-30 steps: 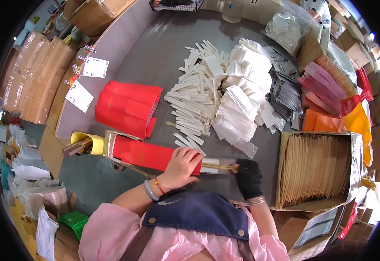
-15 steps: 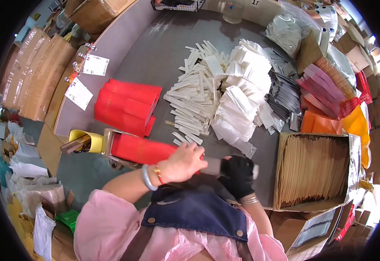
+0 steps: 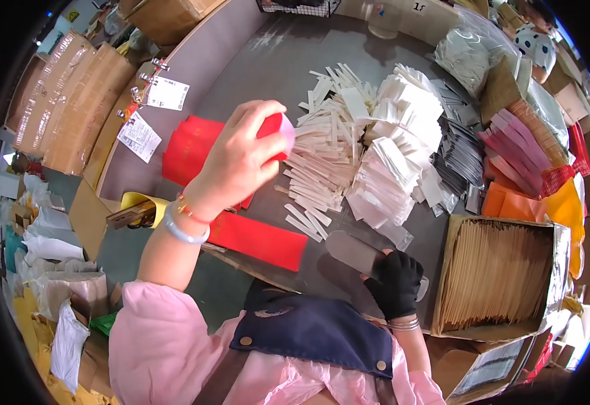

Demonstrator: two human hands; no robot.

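Note:
My left hand (image 3: 247,152) is raised over the table, its fingers closed round a curled red sheet (image 3: 272,125). Partly hidden behind that hand and wrist lies a stack of red sheets (image 3: 190,143). Below the wrist, a long flat red strip (image 3: 260,243) lies at the table's near edge. My right hand (image 3: 397,282), in a black fingerless glove, is closed on a thin, translucent grey board (image 3: 352,251) with a rounded end. The board lies low over the table, right of the red strip; I cannot tell if it touches the surface.
White strips (image 3: 328,169) and white cards (image 3: 396,148) are heaped mid-table, with dark cards (image 3: 462,152) beside them. An open carton (image 3: 443,283) of tan sheets stands at right. A yellow holder (image 3: 136,200) with tools sits at left, near tags (image 3: 168,93) clipped to the low wall.
My left hand has risen up and away from the board, now with a red sheet in it. The grey board's rounded end now shows uncovered, and my right hand sits slightly further right.

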